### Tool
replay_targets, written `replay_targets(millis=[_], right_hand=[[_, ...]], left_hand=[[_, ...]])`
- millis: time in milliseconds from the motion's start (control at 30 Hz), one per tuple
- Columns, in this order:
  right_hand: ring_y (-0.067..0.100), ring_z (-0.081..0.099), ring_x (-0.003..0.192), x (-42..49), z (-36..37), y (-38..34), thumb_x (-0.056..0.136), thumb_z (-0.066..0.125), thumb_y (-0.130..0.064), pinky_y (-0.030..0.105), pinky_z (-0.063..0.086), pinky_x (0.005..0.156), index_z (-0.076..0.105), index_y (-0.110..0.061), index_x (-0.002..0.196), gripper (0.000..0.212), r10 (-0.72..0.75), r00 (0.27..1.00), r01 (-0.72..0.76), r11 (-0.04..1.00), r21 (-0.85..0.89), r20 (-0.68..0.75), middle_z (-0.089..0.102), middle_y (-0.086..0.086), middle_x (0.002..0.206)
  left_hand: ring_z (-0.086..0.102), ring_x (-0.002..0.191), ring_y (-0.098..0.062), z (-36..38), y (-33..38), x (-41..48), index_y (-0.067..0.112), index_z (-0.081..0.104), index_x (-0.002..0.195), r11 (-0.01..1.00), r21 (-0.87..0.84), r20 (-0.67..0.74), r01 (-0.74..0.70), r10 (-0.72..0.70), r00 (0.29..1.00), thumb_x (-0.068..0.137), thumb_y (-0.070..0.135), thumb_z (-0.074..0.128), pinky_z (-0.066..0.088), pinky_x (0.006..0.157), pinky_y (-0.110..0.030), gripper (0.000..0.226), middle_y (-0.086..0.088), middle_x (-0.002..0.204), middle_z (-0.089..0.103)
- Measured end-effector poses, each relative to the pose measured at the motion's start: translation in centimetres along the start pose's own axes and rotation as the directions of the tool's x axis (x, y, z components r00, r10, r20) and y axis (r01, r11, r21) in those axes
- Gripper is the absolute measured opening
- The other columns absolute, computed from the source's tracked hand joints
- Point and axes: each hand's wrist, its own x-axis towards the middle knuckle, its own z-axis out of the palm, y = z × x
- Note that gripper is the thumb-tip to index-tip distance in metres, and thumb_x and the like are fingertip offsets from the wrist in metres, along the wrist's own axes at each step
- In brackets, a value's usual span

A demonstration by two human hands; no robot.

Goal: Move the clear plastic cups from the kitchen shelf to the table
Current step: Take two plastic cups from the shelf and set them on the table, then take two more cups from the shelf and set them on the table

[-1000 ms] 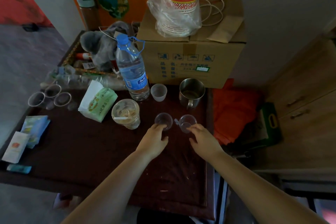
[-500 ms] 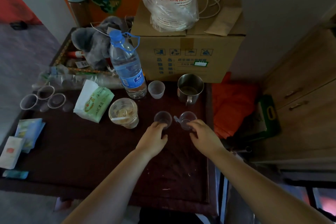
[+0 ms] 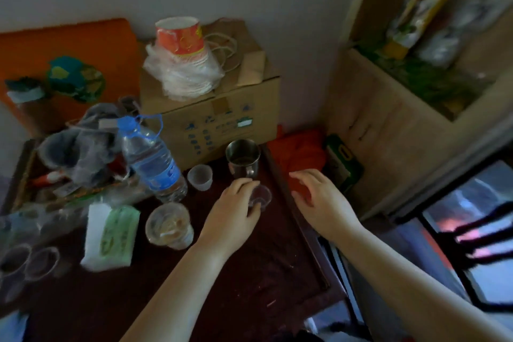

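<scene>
Two hands reach over the dark red tabletop [image 3: 249,272]. Our left hand [image 3: 233,211] lies on a small clear plastic cup [image 3: 261,197], with the fingers curled around its near side; the cup stands on the tabletop, just in front of the steel mug [image 3: 243,157]. We cannot tell if the fingers really press the cup or only touch it. Our right hand [image 3: 319,200] is beyond the right edge of the tabletop, above the orange cloth [image 3: 302,153], with the fingers spread and nothing in it.

Left of the steel mug stands a small white cup [image 3: 200,176], and beside it a water bottle [image 3: 151,158] with a blue cap leans a little. Nearer to us stands a wider clear cup [image 3: 169,226] with some brown rest inside, and next to it lies a green and white tissue pack [image 3: 111,236]. At the far left edge stand more clear plastic cups [image 3: 30,261], blurred. Behind the mug is a cardboard box [image 3: 219,114], and on it a stack of paper cups [image 3: 180,44] in a plastic bag. On the right is a wooden cabinet [image 3: 394,130] with an open shelf.
</scene>
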Motion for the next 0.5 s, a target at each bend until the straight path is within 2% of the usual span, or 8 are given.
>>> replay_targets(millis=[100, 233, 367, 500], right_hand=[[0.015, 0.052, 0.113, -4.0, -3.8, -1.3, 0.089, 0.053, -0.035, 0.027, 0.045, 0.088, 0.049, -0.023, 0.129, 0.041, 0.037, 0.987, -0.049, 0.996, -0.075, -0.155, 0.052, -0.005, 0.129], [0.017, 0.052, 0.115, -10.8, -9.6, -2.1, 0.087, 0.053, -0.038, 0.035, 0.046, 0.094, 0.052, -0.021, 0.126, 0.043, 0.089, 0.931, -0.142, 0.981, -0.129, -0.354, 0.055, -0.002, 0.125], [0.019, 0.054, 0.110, -19.5, -15.6, -2.6, 0.085, 0.050, -0.041, 0.028, 0.042, 0.095, 0.053, -0.020, 0.123, 0.044, 0.107, 0.841, -0.236, 0.955, -0.181, -0.531, 0.058, 0.000, 0.120], [0.018, 0.051, 0.115, -30.6, -20.7, -2.9, 0.084, 0.050, -0.041, 0.027, 0.038, 0.098, 0.053, -0.018, 0.123, 0.046, 0.151, 0.710, -0.371, 0.910, -0.183, -0.688, 0.056, 0.000, 0.124]], left_hand=[[0.039, 0.126, -0.008, -2.0, 3.6, 0.2, 0.023, 0.042, 0.135, 0.979, 0.035, 0.023, -0.200, 0.199, 0.980, 0.092, 0.029, 0.050, 0.033, 0.101, -0.021, 0.045, 0.009, 0.139, 0.039], [0.036, 0.128, -0.009, -3.7, 10.6, -0.8, 0.023, 0.042, 0.135, 0.902, 0.050, 0.023, -0.429, 0.428, 0.903, 0.092, 0.031, 0.050, 0.027, 0.101, -0.021, 0.044, 0.008, 0.138, 0.041], [0.042, 0.121, -0.012, -3.8, 19.6, -4.0, 0.020, 0.047, 0.130, 0.778, 0.009, 0.028, -0.628, 0.627, 0.778, 0.090, 0.034, 0.049, 0.035, 0.100, -0.027, 0.043, 0.004, 0.131, 0.048], [0.051, 0.113, -0.017, -2.0, 29.1, -9.9, 0.021, 0.052, 0.124, 0.651, -0.037, 0.011, -0.759, 0.759, 0.651, 0.084, 0.042, 0.041, 0.042, 0.095, -0.034, 0.047, 0.003, 0.124, 0.055]])
